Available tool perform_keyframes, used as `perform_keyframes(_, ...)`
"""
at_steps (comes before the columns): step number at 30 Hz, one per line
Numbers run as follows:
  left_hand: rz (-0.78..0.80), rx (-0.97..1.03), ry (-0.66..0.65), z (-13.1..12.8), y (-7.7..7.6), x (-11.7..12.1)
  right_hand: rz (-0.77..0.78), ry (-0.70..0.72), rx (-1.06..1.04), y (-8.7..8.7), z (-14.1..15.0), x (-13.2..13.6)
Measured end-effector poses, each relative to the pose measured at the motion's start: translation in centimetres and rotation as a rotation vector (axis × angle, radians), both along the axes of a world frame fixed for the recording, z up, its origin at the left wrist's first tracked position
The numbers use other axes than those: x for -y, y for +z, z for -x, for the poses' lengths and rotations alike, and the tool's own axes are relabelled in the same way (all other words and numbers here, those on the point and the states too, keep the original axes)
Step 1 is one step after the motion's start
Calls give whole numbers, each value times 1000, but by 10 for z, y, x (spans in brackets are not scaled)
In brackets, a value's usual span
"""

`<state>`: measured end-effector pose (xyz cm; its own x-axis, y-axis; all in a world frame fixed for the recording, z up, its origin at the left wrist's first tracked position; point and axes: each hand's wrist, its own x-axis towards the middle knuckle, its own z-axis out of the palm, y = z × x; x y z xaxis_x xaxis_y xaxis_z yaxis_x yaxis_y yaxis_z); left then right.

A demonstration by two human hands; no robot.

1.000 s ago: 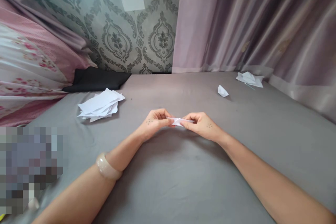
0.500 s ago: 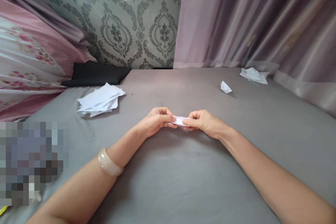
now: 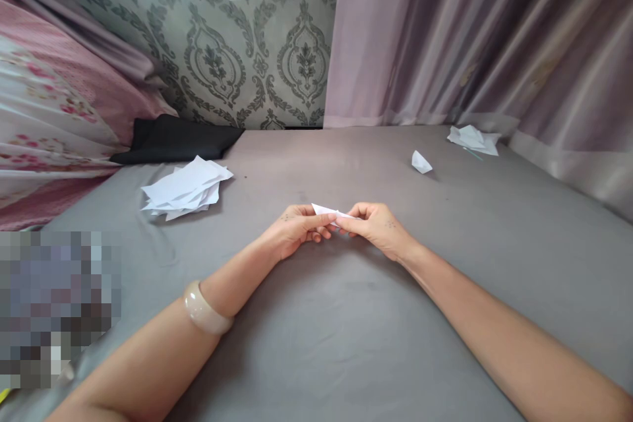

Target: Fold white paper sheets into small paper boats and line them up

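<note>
Between my two hands, above the grey sheet (image 3: 326, 330), is a small folded piece of white paper (image 3: 322, 210) with a pointed corner sticking up at its left end. My left hand (image 3: 301, 227) pinches it from the left, thumb laid along the near side and fingers behind. From the right, my right hand (image 3: 372, 221) grips it too, its thumb tip meeting the left thumb near the middle. The fingers hide much of the paper's lower part. A whitish bangle (image 3: 205, 310) circles my left forearm.
A loose stack of white paper sheets (image 3: 188, 186) lies to the left, before a folded black cloth (image 3: 178, 138). Right of centre stands a small folded paper shape (image 3: 421, 162). More white papers (image 3: 473, 138) lie at the far right by the curtain (image 3: 420, 33).
The folded paper has turned in my hands, its left corner now pointing up. My right hand has shifted left, bringing the thumbs together. The view has moved slightly.
</note>
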<state>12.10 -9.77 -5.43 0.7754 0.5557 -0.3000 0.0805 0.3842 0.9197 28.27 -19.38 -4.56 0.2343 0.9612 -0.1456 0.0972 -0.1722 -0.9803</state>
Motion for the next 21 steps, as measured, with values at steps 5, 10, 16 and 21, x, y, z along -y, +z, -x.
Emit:
perform_keyframes(5,-25,-28,7,1,1,-1,138,48,-237,3,-5,-1)
perform_keyframes(10,-10,-33,-18,1,2,-2,308,226,-327,4,-15,0)
perform_keyframes(16,5,-33,-10,2,0,-3,298,233,-334,0,-15,0)
perform_keyframes(21,17,-40,12,2,2,-2,284,210,-317,0,-14,0)
